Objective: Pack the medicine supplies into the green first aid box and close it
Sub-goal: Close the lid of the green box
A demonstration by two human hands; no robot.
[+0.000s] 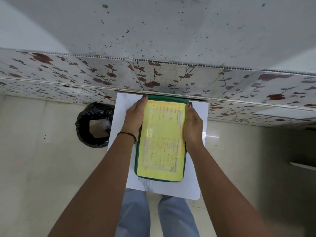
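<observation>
While the green first aid box (160,177) lies closed on the white tabletop (193,185), the left hand (135,117) grips its left edge. Right hand (193,124) clasps the right edge, yellow label (162,139) facing up.

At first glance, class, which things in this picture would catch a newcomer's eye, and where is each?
The flat green first aid box with a yellow printed label lies closed on the small white tabletop at centre, the left hand and right hand pressed against its long sides. A round bin lined with a black bag stands on the floor to the left. Above runs a white wall panel with red flowers.
</observation>
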